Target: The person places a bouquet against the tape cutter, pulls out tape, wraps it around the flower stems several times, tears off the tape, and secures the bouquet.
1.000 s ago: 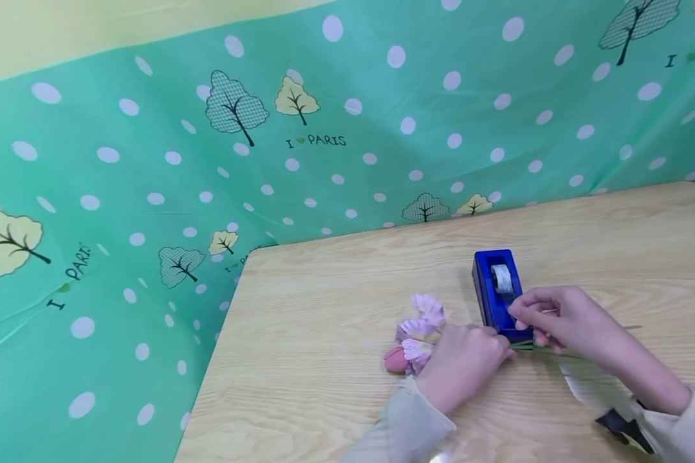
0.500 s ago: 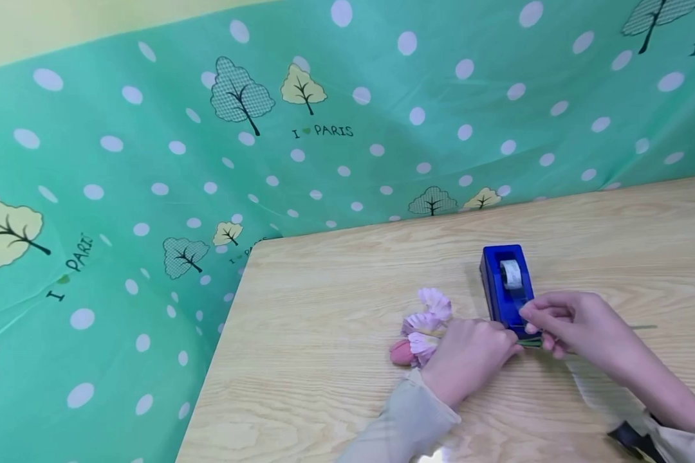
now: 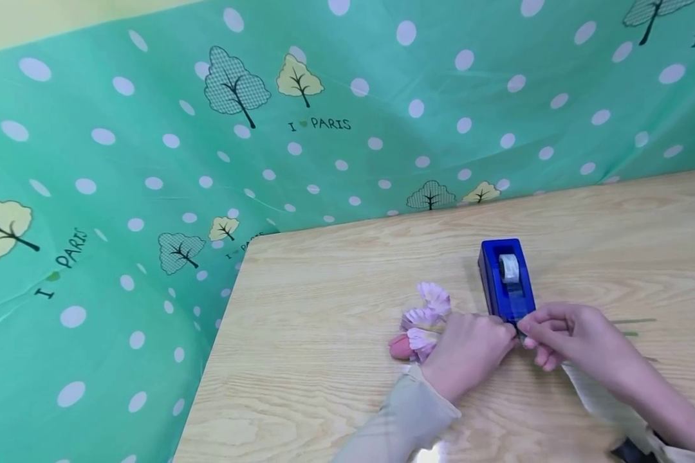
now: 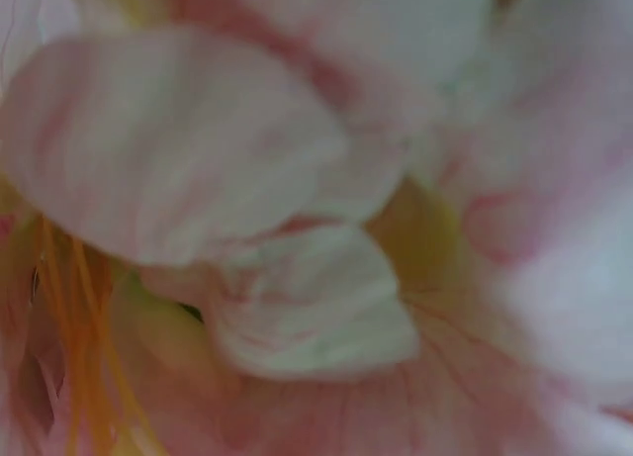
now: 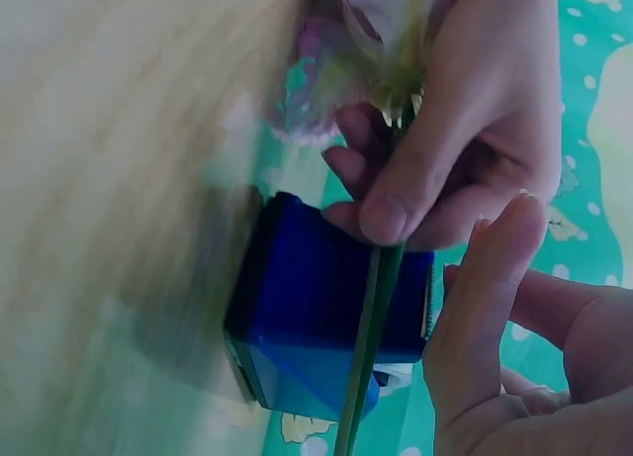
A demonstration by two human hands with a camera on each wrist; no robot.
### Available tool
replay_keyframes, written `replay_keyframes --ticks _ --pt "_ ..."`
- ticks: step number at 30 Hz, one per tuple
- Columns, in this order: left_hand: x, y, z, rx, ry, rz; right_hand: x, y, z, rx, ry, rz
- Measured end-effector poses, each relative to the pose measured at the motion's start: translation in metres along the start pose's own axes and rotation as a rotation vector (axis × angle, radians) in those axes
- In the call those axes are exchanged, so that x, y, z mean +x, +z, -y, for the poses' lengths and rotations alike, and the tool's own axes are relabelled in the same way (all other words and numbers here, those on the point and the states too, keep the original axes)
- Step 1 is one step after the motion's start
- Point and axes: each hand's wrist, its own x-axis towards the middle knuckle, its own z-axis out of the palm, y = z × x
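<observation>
My left hand (image 3: 469,350) grips the green stems (image 5: 371,327) of a small bunch of flowers, thumb laid along them in the right wrist view. Pale purple flowers (image 3: 421,321) and a pink bud (image 3: 401,347) stick out to its left. Blurred pinkish-white petals (image 4: 178,149) fill the left wrist view. Just in front of the stems stands a blue tape dispenser (image 3: 502,302) with a roll of clear tape (image 3: 509,267). At the dispenser's near end, thumb and index finger of my right hand (image 3: 576,334) pinch the tape's end. A strip runs back from them to the roll.
A whitish sheet (image 3: 596,395) lies under the right forearm, with a dark object (image 3: 631,450) beside the right sleeve. Stem ends (image 3: 634,320) reach out past the right hand over the wooden table (image 3: 301,334). A green patterned cloth (image 3: 324,161) hangs behind.
My right hand has drawn slightly toward me from the dispenser, and more of the strip shows. More stem ends appear beyond it. The left hand keeps its grip; the head view has shifted a little.
</observation>
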Motion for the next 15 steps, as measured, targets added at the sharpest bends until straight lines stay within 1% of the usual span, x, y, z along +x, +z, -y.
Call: replay_keyframes --ticks 5,9,12,15 --pt "0.001 0.0 0.0 0.01 0.007 0.011 -0.01 0.008 -0.004 -0.01 -0.02 -0.01" --pt "0.002 0.001 0.0 0.009 0.01 0.006 -0.016 0.013 -0.005 -0.01 -0.057 -0.015" --pt "0.001 0.002 0.0 -0.008 0.01 0.001 -0.019 0.015 -0.007 -0.023 -0.085 -0.029" --pt "0.002 0.002 0.0 -0.038 0.007 0.009 -0.022 0.015 -0.009 -0.015 -0.081 -0.028"
